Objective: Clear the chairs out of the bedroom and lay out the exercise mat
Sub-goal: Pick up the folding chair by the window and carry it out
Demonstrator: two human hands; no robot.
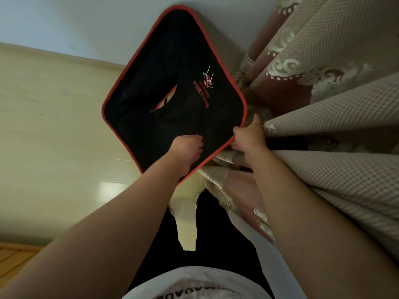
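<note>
Flat fabric panel (172,61) is positioned before the wall (86,22), with floor (54,126) to its left and curtain (334,104) just beside it on the right. Left hand (186,149) is placed on its lower face. Its lower right edge is gripped by the right hand (248,137).

Black fabric panel (172,61): flat, roughly square, rounded corners, red piping along the edges. Red "GOOD FORTUNE" print and white emblem on face; slit opening near centre. Raised, one corner downward; right hand (248,137) pinches lower-right edge
</note>
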